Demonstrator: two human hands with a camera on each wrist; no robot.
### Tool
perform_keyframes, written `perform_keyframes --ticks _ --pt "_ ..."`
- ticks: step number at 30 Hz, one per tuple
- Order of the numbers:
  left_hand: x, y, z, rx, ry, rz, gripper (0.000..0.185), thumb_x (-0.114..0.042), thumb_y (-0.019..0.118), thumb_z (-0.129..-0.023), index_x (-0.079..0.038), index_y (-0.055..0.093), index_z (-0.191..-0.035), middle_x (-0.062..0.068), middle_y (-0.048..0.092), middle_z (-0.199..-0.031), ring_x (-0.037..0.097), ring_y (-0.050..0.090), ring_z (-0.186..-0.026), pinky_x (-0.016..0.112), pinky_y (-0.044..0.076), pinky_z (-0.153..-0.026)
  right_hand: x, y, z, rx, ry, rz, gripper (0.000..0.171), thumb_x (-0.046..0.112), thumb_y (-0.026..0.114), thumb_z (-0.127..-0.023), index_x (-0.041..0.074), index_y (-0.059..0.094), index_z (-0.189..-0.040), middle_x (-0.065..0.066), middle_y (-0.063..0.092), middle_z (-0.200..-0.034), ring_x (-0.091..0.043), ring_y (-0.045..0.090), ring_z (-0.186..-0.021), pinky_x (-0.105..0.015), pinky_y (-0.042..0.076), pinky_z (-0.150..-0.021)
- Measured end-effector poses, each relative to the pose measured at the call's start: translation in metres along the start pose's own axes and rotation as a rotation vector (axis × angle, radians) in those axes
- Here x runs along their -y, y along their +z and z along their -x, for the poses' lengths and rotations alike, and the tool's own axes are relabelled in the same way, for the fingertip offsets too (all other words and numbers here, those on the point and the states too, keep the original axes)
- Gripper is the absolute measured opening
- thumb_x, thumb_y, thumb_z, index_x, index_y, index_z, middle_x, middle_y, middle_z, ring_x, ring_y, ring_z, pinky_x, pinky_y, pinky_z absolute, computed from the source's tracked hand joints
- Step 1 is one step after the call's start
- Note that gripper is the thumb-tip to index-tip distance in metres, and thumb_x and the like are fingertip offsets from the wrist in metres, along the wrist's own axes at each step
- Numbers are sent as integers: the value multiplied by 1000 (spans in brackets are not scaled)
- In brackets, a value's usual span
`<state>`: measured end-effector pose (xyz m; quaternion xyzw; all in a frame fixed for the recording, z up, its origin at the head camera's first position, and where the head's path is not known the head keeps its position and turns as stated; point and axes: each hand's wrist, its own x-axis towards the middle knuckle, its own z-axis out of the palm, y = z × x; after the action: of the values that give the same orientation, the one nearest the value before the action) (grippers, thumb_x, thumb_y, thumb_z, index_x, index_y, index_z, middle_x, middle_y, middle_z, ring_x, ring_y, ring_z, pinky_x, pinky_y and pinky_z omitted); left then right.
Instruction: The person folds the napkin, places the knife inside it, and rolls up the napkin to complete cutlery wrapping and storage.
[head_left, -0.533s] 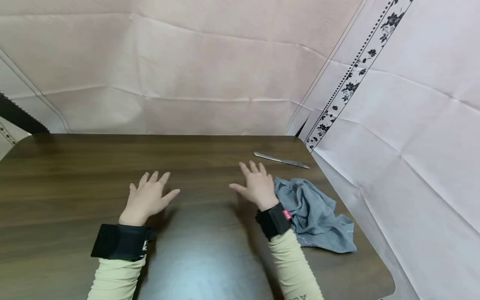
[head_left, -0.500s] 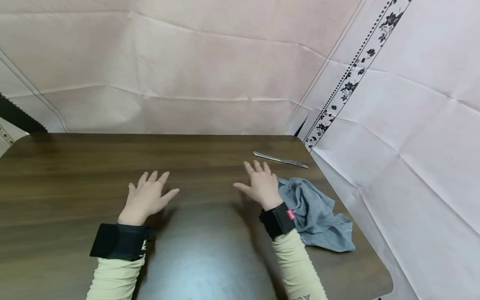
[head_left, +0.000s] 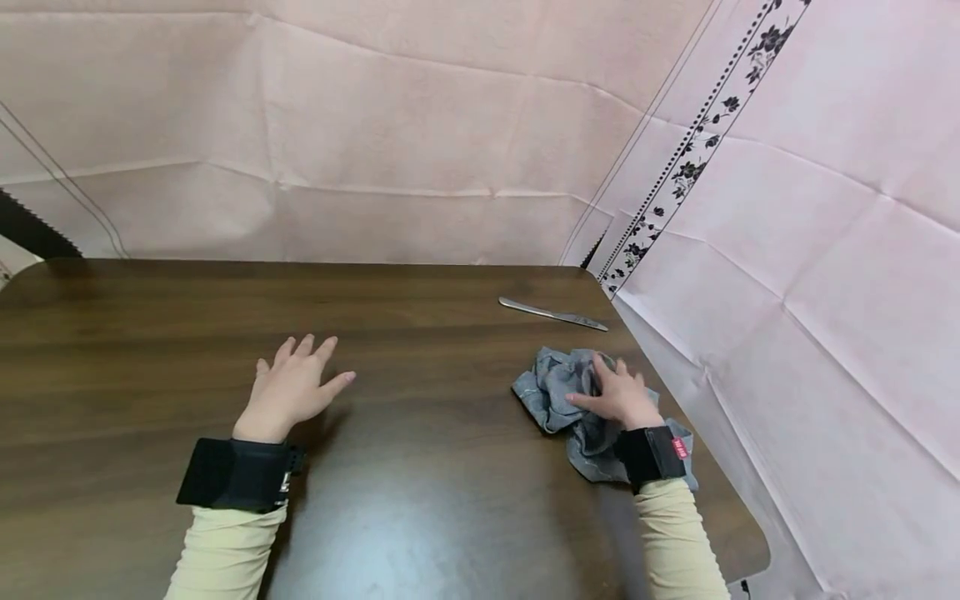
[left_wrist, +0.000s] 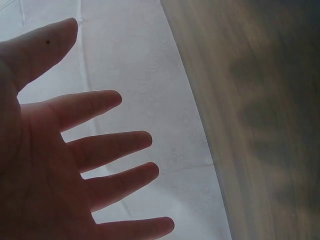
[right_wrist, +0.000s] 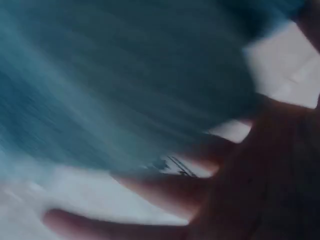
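Note:
On the right of the table lies a crumpled blue-grey cloth [head_left: 551, 387], bunched and folded. My right hand [head_left: 622, 398] is over it and grips it, with the thumb pointing left across the folds. In the right wrist view, the blurred cloth [right_wrist: 125, 90] fills much of the picture close to the palm, and some fingers [right_wrist: 160, 192] show beyond its edge. My left hand [head_left: 288, 392] is held over the table at the left, fingers spread, holding nothing. The left wrist view shows its palm [left_wrist: 45, 170] and spread fingers.
A silver table knife [head_left: 553, 314] lies behind the cloth near the far right corner. The brown wooden table [head_left: 420, 333] has rounded corners. White sheeting [head_left: 412, 142] hangs behind it and along its right side, with a black floral border.
My right hand has moved right onto the cloth and taken hold of it. Part of the cloth now reaches further left and is bunched differently. The left hand has stayed in place.

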<state>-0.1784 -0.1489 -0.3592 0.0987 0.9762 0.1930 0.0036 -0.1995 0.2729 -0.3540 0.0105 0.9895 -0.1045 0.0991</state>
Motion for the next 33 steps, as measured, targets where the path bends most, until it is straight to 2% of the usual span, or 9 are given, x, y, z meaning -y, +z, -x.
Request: perform_keyframes --ticks 4,8,13,17,21,25,28,30,33 --pt "-3 1 -1 -3 9 5 66 -39 52 -90 3 34 -137 36 25 -136 54 18 -124 72 15 -89 -12 16 -7 108 -39 -4 80 43 59 -85 -4 26 -140 -36 26 -136 -50 24 -125 -57 26 -97" --pt "-10 3 -3 -26 37 6 63 -37 53 -91 4 35 -136 36 29 -135 53 23 -123 70 18 -90 -16 23 -12 72 -41 34 76 38 64 -83 -6 33 -136 -34 34 -133 -49 30 -123 -56 29 -95" --pt "-30 15 -15 -148 194 -1 53 -31 56 -90 4 47 -128 27 49 -125 42 46 -113 55 38 -87 -17 23 -11 62 -53 37 74 36 65 -82 -6 35 -136 -32 36 -133 -47 32 -122 -55 31 -95" --pt "-72 31 -36 -176 352 -8 43 -30 58 -88 -1 56 -120 17 60 -113 32 57 -101 44 45 -81 -12 24 -12 65 -53 31 73 36 65 -83 -4 36 -136 -31 36 -134 -47 32 -122 -55 30 -95" --pt "-123 51 -59 -112 451 -21 24 -26 60 -86 -7 64 -99 9 65 -94 25 61 -85 39 49 -68 -4 25 -16 62 -61 31 72 37 65 -83 -3 36 -136 -30 36 -135 -46 31 -123 -55 30 -96" --pt "-168 76 -75 -5 474 -49 9 -20 60 -83 -11 60 -86 3 60 -84 20 58 -79 36 48 -60 1 27 -19 57 -75 28 72 37 64 -83 -3 37 -136 -30 37 -134 -45 32 -123 -54 30 -96" --pt "-196 100 -80 106 493 -121 27 -23 59 -85 -11 58 -109 7 57 -103 23 55 -95 37 48 -70 1 28 -18 57 -58 19 72 36 65 -83 -2 36 -136 -30 36 -134 -45 33 -123 -54 31 -95" --pt "-212 114 -80 189 497 -174 43 -28 58 -87 -14 49 -128 10 51 -120 25 49 -108 39 47 -79 -3 28 -16 53 -42 18 71 35 65 -83 -2 36 -137 -30 36 -134 -46 33 -122 -55 32 -94" --pt "-230 131 -76 253 496 -245 51 -35 58 -88 -21 44 -135 8 47 -127 24 44 -115 40 44 -85 -10 27 -11 44 -27 20 71 33 65 -83 -3 35 -137 -31 37 -133 -49 34 -120 -56 33 -92"
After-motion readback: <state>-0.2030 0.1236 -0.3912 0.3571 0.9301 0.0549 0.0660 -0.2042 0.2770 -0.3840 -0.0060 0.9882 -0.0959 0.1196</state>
